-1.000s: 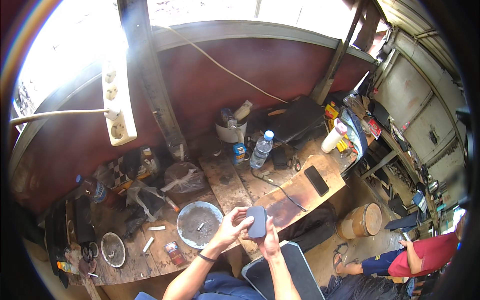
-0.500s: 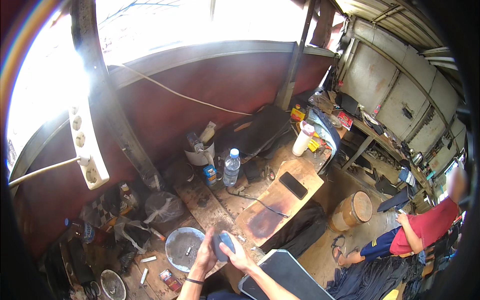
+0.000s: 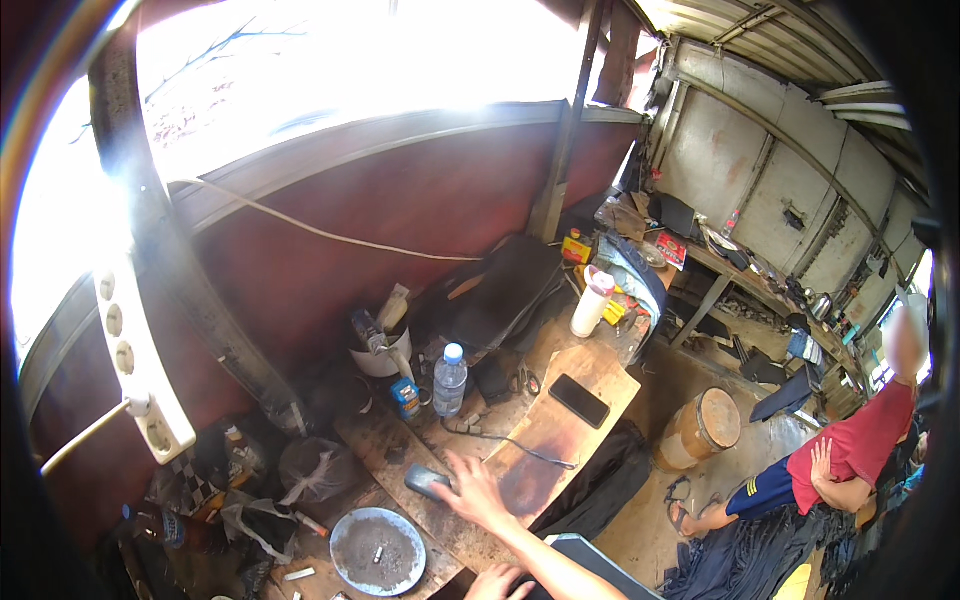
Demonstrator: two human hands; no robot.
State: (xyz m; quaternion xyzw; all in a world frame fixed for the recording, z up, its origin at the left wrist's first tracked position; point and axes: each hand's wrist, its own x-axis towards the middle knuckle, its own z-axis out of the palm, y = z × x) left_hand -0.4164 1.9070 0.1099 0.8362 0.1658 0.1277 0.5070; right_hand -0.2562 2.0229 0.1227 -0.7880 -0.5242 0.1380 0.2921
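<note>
A dark grey-blue block with rounded edges (image 3: 424, 481) lies on the wooden workbench (image 3: 395, 450), just past the round ash-filled dish (image 3: 378, 590). At its right end is my right hand (image 3: 474, 492), fingers spread, with the thumb and fingertips against or very near the block. My left hand (image 3: 497, 583) is low at the bottom edge, partly cut off, its fingers loosely extended and nothing visible in them. A cigarette end (image 3: 378, 553) sits in the dish. Close beyond my right hand, a thin dark cord (image 3: 510, 440) runs onto a pale board (image 3: 610, 385).
A phone (image 3: 579, 400) lies on the board. Behind it stand a water bottle (image 3: 450, 382), a white flask (image 3: 593, 302), scissors (image 3: 528, 381) and a white pot (image 3: 385, 358). A power strip (image 3: 135, 365) hangs left. Another person (image 3: 840, 455) stands right, near a drum (image 3: 700, 430).
The block has gone from between both my hands to the bench. My right hand has moved forward with spread fingers, while my left has dropped back to the bottom edge. The view has shifted.
</note>
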